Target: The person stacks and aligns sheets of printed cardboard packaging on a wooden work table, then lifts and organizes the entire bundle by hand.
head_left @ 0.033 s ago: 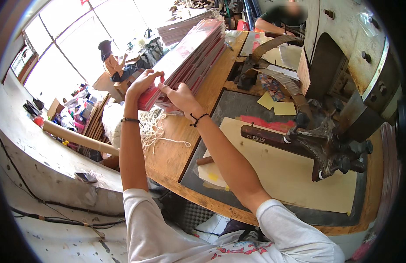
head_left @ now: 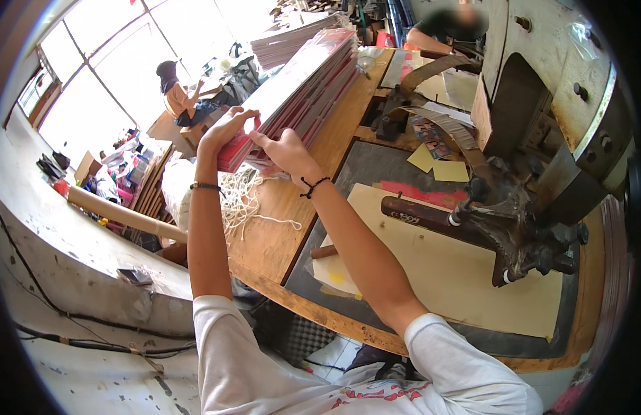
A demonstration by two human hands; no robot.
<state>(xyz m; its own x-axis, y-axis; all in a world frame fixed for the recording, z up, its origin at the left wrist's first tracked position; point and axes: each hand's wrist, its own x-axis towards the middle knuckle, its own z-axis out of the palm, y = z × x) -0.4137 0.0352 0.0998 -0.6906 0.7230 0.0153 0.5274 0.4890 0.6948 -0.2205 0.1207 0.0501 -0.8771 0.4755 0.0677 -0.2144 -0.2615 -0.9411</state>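
A tall stack of red-and-white flat card sheets (head_left: 303, 83) lies along the left side of the wooden table. At its near end my left hand (head_left: 225, 129) is closed over the corner, thumb and fingers pinching a red sheet edge. Beside it, my right hand (head_left: 290, 153) has its fingers curled against the same near end of the sheets, close to the left fingertips. What lies under the right fingers is partly hidden. Loose white string (head_left: 244, 200) hangs in a tangle just below the stack's near end.
To the right, a dark metal press arm (head_left: 431, 220) reaches over a cream board (head_left: 431, 266) on a black mat (head_left: 303, 266). Yellow paper squares (head_left: 450, 171) lie behind it. One person (head_left: 178, 97) sits by the window; another (head_left: 438, 31) is at the table's far end.
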